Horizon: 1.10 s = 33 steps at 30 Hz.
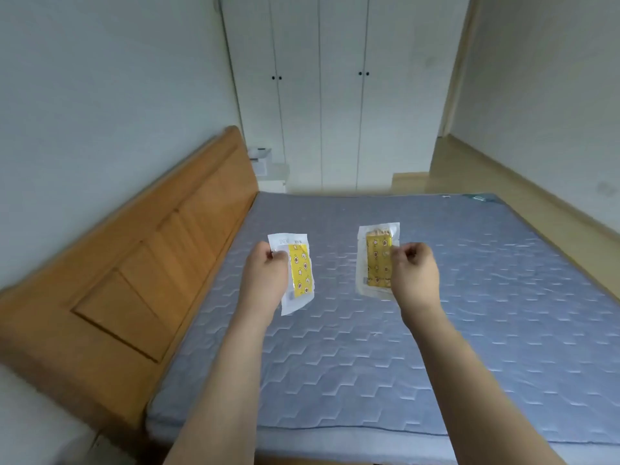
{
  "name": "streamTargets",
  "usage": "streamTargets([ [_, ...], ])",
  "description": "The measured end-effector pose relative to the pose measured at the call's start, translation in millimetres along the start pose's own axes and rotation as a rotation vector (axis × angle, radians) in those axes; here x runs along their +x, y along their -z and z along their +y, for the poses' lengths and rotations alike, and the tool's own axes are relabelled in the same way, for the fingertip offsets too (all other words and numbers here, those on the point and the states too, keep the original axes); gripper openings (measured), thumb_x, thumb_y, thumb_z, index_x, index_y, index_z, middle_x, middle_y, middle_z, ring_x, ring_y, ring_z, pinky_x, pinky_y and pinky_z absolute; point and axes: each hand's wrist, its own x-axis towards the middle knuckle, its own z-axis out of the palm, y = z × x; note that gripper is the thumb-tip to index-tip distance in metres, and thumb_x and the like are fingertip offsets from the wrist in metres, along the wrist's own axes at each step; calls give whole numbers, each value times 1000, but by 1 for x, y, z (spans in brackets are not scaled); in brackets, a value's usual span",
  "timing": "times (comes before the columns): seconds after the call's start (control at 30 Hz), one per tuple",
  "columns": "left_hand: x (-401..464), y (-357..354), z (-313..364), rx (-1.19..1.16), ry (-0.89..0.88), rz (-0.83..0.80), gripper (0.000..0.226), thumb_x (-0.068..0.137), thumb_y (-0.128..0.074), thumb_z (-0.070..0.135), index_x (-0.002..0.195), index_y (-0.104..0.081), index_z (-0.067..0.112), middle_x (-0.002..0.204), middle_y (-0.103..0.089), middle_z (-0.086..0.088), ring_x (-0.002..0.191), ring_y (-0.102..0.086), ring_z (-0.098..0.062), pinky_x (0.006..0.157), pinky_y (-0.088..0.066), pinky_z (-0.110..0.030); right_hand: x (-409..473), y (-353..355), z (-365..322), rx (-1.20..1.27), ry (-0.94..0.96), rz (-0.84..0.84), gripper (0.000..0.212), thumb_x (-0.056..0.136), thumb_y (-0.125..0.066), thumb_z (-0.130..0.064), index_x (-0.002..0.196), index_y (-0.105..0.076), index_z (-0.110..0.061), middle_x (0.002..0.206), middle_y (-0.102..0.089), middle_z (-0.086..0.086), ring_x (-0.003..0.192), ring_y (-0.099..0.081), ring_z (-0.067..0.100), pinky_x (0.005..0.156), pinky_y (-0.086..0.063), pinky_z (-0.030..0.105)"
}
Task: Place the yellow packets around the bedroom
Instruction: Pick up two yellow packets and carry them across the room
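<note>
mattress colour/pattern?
Grey-blue mattress with a quilted zigzag stitch pattern; shows best in the head view.

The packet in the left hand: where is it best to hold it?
Pinch the packet at its clear, flat margin from the left long edge, as the left hand does; the yellow contents sit toward the right, so the margin is thin.

a bed with a bare blue-grey quilted mattress (419, 330) fills the lower half of the view. the mattress cover is stitched in a zigzag, hexagon-like pattern and has a darker piped seam along its near edge. a wooden headboard (141, 263) with recessed panels runs along the left side of the mattress, touching it. a small label or tag (476, 197) sits at the far right corner of the mattress; its print is too small to read.
</note>
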Motion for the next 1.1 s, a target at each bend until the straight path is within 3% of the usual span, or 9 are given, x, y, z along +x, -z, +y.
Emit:
streamTargets([
  [0.07,-24,-58,22,-50,2,-91,12,94,-47,14,99,-57,10,95,-62,-3,82,-57,-21,71,-42,-33,17,69,6,23,5,83,13,98,-46,-20,90,-48,-10,73,-50,-4,62,-45,12,53,-36,28],
  [0.23,-95,-208,74,-224,11,-345,11,92,-50,9,91,-59,16,109,-69,-14,97,-66,-31,94,-49,-49,50,247,31,91,-4,335,17,97,-47,-19,80,-46,-17,71,-48,-4,61,-43,13,55,-34,27],
  [0.4,-166,-353,110,-302,34,-590,15,95,-49,7,91,-60,16,93,-71,-5,83,-68,-25,87,-53,-43,72,405,62,145,-43,576,20,97,-49,-20,77,-44,-21,75,-49,0,60,-42,14,57,-36,27],
  [0.6,-227,-509,134,-289,30,-820,17,96,-48,5,88,-61,15,87,-71,-5,77,-68,-23,79,-54,-38,101,537,106,183,-107,795,21,98,-50,-21,77,-44,-21,77,-49,-2,62,-43,12,56,-38,26],
  [0.73,-252,-612,145,-298,36,-926,16,96,-49,6,89,-62,15,84,-72,-4,77,-68,-23,80,-54,-40,143,612,133,163,-147,877,17,97,-50,-23,81,-47,-19,80,-52,-2,65,-47,13,61,-42,28],
  [0.9,-266,-746,176,-331,58,-1047,14,95,-49,7,92,-62,13,89,-70,-7,81,-67,-25,81,-51,-41,222,708,143,107,-147,939,17,97,-51,-23,82,-46,-18,78,-50,-2,62,-43,13,52,-38,24],
  [1.1,-308,-897,226,-344,64,-1164,14,93,-50,5,93,-63,12,86,-70,-6,77,-66,-24,73,-50,-36,285,832,150,6,-148,1053,15,96,-51,-26,88,-50,-14,84,-51,2,70,-45,15,55,-37,27],
])
